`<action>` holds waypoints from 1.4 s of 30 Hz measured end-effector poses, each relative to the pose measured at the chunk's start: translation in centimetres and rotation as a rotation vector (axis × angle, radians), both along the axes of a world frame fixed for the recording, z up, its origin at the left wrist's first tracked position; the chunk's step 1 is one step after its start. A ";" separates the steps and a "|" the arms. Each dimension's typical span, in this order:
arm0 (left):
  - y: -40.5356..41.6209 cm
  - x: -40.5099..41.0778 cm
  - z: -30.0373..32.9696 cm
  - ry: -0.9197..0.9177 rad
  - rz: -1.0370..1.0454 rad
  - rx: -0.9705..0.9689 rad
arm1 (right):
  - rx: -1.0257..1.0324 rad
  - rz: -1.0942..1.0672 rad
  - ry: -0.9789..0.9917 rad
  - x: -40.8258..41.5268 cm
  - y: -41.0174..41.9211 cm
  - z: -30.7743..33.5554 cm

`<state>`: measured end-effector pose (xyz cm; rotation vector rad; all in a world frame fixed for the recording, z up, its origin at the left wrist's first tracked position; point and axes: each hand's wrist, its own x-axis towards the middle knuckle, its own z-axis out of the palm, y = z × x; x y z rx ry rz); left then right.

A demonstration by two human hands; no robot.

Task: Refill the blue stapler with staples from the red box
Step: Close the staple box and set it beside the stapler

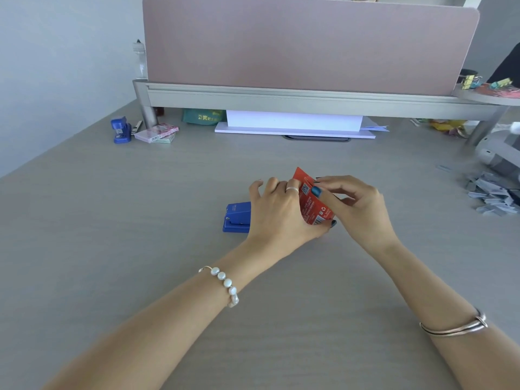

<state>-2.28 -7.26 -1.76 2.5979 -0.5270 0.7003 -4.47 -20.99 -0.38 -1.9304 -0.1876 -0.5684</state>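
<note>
Place: it looked like an office.
Desk (112, 220): long and grey.
Divider (309, 43): a pink screen stood behind.
Paper (292, 121): a white stack.

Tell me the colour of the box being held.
Red, with white print; the box shows in the head view.

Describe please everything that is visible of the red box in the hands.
The red box is small and looks like thin printed cardboard, with white text, a QR code, a barcode and a recycling mark. It is tilted, one flap sticking up at the far end. The left hand wraps it from the left; the right hand pinches its upper edge. It is beside the blue stapler. Its contents are hidden.
</note>
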 end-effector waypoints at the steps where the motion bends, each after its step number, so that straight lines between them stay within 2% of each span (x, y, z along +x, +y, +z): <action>1: 0.0 0.0 0.0 0.002 0.002 0.001 | -0.034 -0.007 -0.017 0.0 0.0 0.0; 8: 0.6 0.2 0.3 0.047 0.007 -0.053 | -0.106 0.055 0.028 -0.3 0.0 0.0; 11: 1.6 0.2 1.0 0.108 -0.075 -0.078 | -0.147 0.012 -0.052 -0.5 -0.2 0.6; 13: 2.8 0.6 1.9 0.192 -0.101 -0.075 | -0.262 -0.042 -0.123 -0.5 -0.7 0.9; 17: 6.5 2.3 3.2 0.416 -0.089 -0.097 | -0.696 -0.165 -0.160 0.1 -1.2 0.3; 20: 8.6 2.9 3.6 0.588 -0.184 -0.153 | -0.860 -0.108 -0.131 -0.1 -0.9 -0.1; 26: 9.6 3.3 3.5 0.738 -0.347 -0.292 | -0.902 -0.008 -0.026 -0.8 -0.5 0.3; 33: 9.8 3.6 3.0 0.746 -0.378 -0.341 | -0.878 0.100 0.185 -1.2 -0.8 1.2; 39: 9.9 3.6 3.0 0.768 -0.393 -0.371 | -0.677 0.191 0.335 -1.5 -1.9 2.4; 42: 10.2 3.7 3.0 0.773 -0.402 -0.353 | -0.670 0.204 0.370 -1.8 -3.2 3.2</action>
